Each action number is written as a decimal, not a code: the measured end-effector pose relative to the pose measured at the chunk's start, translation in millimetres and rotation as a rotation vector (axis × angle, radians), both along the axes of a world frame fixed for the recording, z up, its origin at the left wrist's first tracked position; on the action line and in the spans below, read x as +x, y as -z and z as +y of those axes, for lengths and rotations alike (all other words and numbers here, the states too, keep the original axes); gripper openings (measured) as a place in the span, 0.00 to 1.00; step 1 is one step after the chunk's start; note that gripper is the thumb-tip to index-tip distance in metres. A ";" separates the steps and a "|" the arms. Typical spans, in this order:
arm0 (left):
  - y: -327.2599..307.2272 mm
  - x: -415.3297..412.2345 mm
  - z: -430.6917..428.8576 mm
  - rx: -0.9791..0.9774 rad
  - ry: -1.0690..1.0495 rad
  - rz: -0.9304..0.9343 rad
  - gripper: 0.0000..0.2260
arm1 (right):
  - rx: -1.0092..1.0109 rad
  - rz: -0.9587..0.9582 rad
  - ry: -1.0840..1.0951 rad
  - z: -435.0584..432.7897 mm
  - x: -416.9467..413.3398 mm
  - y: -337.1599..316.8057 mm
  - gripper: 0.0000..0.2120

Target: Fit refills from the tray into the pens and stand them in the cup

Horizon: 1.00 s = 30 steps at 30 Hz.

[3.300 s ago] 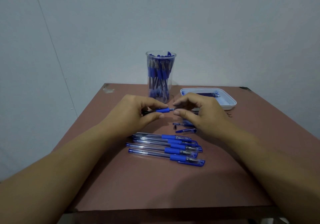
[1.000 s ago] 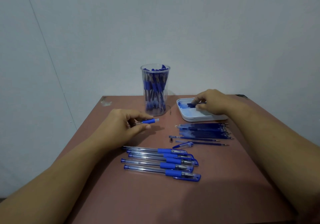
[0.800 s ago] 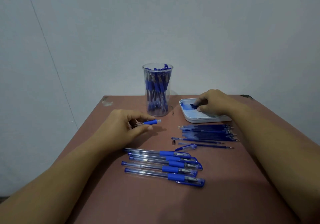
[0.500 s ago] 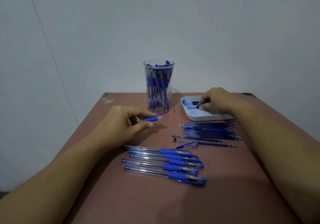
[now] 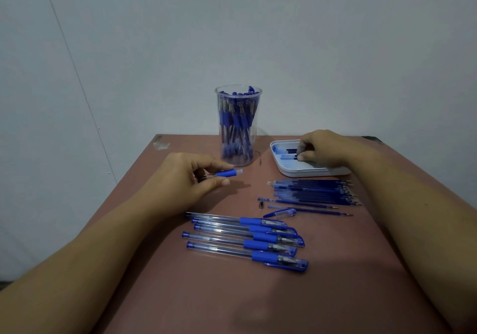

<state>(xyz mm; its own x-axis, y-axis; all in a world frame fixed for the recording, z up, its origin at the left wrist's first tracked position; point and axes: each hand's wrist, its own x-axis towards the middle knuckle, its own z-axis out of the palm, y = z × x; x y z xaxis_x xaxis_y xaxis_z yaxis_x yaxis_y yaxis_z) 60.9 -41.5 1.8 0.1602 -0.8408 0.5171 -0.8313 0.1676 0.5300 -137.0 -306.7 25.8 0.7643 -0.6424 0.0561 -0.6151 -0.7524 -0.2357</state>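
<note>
Head view: left hand (image 5: 185,178) pinches a pen (image 5: 227,173) between thumb and forefinger, just above the table (image 5: 206,295), near the cup (image 5: 238,127). Right hand (image 5: 325,147), fingers curled, pinches a refill (image 5: 290,157) lying in the tray (image 5: 309,172). Loose refills (image 5: 312,193) lie just beside the tray.

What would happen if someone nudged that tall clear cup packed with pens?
The cup is tall and narrow, so a high nudge might tip it. Packed with pens, it probably feels heavy and would slide if pushed low.
</note>
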 end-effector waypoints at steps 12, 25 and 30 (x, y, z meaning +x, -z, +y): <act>-0.5 -2.5 0.9 -0.003 -0.024 0.014 0.11 | -0.001 -0.302 -0.254 102.3 -31.0 -51.5 0.01; -1.3 -15.1 4.1 -0.002 0.047 0.064 0.11 | 0.012 -0.556 -0.323 120.5 -43.0 10.7 0.10; -2.2 -16.4 4.2 -0.003 0.045 0.066 0.11 | 0.036 -0.550 -0.323 119.7 -38.9 15.7 0.06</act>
<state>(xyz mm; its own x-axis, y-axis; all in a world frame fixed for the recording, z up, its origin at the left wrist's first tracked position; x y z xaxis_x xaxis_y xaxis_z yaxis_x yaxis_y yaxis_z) 44.5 -37.3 3.9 0.1558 -0.8463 0.5095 -0.7860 0.2062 0.5829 -175.9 -187.0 10.1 0.7856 -0.3928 0.4781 -0.1404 -0.8657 -0.4805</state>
